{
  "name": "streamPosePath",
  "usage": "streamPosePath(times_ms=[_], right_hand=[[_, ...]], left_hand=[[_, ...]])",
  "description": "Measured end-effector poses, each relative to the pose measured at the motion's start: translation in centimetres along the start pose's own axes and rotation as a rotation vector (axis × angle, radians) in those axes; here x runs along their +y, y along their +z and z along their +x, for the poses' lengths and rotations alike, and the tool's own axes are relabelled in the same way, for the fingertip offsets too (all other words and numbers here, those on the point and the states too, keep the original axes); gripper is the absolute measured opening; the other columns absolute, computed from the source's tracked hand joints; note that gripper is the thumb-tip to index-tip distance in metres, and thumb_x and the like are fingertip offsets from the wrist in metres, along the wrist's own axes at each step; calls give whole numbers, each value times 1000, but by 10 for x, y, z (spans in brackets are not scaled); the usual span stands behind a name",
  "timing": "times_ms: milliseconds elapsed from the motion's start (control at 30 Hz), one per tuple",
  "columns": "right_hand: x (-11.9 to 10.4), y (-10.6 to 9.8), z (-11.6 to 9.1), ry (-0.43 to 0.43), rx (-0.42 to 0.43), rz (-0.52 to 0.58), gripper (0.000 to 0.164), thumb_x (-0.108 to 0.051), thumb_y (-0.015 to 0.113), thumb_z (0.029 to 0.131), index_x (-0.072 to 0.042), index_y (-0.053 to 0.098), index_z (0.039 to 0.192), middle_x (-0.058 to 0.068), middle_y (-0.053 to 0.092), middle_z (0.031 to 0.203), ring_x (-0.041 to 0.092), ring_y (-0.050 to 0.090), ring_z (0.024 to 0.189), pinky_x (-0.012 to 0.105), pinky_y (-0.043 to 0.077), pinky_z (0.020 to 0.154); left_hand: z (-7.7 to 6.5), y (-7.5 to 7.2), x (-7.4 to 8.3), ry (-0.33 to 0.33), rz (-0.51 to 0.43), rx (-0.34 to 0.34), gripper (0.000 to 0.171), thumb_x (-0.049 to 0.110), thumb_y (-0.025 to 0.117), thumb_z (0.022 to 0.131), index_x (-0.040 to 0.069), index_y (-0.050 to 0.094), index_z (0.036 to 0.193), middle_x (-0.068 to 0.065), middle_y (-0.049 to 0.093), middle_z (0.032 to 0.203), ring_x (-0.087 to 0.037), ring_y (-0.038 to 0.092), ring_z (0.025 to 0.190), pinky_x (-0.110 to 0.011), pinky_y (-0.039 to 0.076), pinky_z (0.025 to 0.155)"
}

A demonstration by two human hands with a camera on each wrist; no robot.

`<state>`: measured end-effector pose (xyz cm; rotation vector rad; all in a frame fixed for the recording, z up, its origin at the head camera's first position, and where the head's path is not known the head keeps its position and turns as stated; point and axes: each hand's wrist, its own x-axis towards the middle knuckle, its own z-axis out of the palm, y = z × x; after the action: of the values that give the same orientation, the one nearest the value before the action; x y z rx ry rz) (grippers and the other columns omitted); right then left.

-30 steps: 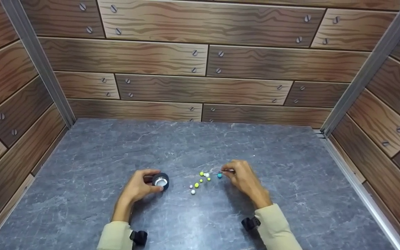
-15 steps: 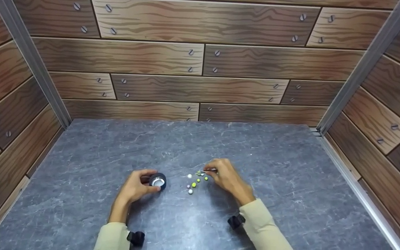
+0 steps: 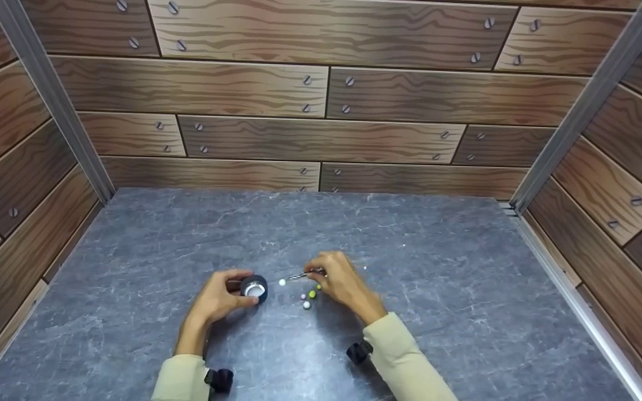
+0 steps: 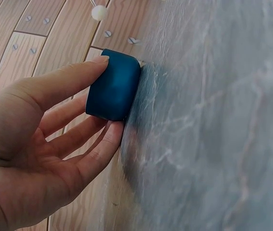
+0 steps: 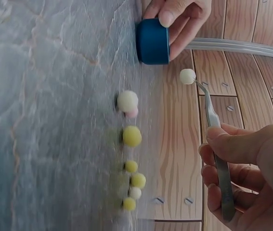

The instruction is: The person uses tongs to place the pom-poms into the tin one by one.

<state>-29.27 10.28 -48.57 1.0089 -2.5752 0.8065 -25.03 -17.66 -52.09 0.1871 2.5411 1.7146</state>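
My left hand [image 3: 218, 298] grips a small, round, dark blue cup [image 4: 114, 86] between thumb and fingers. It stands on the grey table with its silvery inside showing in the head view. My right hand [image 3: 340, 284] pinches metal tweezers [image 5: 225, 185] with bent tips. A white pom-pom [image 5: 188, 76] hangs at those tips, raised off the table and a short way right of the cup. Below the tweezers lie loose pom-poms: a larger white one [image 5: 127, 101], a pink one [image 5: 132, 113] partly behind it, and several yellow ones, such as this yellow pom-pom [image 5: 132, 136].
A marbled grey tabletop [image 3: 187, 234] spreads around both hands. Wood-patterned panels [image 3: 276, 89] close off the back and sides, with metal posts [image 3: 48, 94] at the corners. In the head view the right hand covers part of the pom-pom group.
My right hand has moved left, carrying the white pom-pom in the tweezers toward the cup. A teal pom-pom seen a second ago is now out of sight. The left hand keeps its hold.
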Motion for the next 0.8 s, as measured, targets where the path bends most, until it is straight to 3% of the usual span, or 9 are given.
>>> streamPosePath(times_ms=[433, 800], right_hand=[[-8, 14, 7, 39, -25, 15, 10, -5, 76, 89, -6, 82, 97, 10, 80, 93, 24, 75, 85, 33, 62, 78], [-14, 23, 15, 19, -26, -12, 7, -8, 78, 89, -9, 83, 94, 6, 78, 87, 19, 72, 79, 29, 59, 72]], left_hand=[[-2, 2, -3, -13, -1, 10, 62, 0, 87, 77, -9, 63, 133, -29, 69, 126, -41, 69, 117, -47, 57, 99], [1, 1, -1, -2, 10, 16, 61, 1, 87, 77, -9, 63, 132, -28, 69, 127, -40, 69, 115, -47, 58, 98]])
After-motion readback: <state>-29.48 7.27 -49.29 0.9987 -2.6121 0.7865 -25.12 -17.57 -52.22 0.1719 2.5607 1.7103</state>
